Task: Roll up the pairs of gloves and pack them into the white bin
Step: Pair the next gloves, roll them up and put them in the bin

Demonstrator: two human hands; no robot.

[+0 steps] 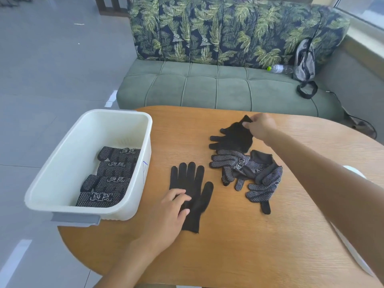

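One black glove [190,192] lies flat on the wooden counter [239,246], fingers pointing away from the person, just right of the white bin [62,173]. The left hand [166,213] rests on its palm area, fingers loosely bent and pressing rather than gripping. The right hand [260,126] reaches further out and pinches the cuff of a second plain-side glove [232,138], lifting that end off the counter. Between the two, nearer the right arm, sits a tangled heap of dotted gloves [249,173]; the count appears to be three or four, overlap prevents certainty. Bin contents: four rolled pairs [112,175], stacked in a row along the right wall, left half bare. Step in hand, judged: matching a mate to the flat glove before rolling. Risks: the pinched glove touches the heap at its lower edge, so pulling it may drag a dotted glove along; laying it crooked on the flat glove would give a loose roll that springs open in the bin. Beyond the counter: one green sofa [218,88] with leaf-print back, one water bottle [278,69], one grey backpack [304,61].
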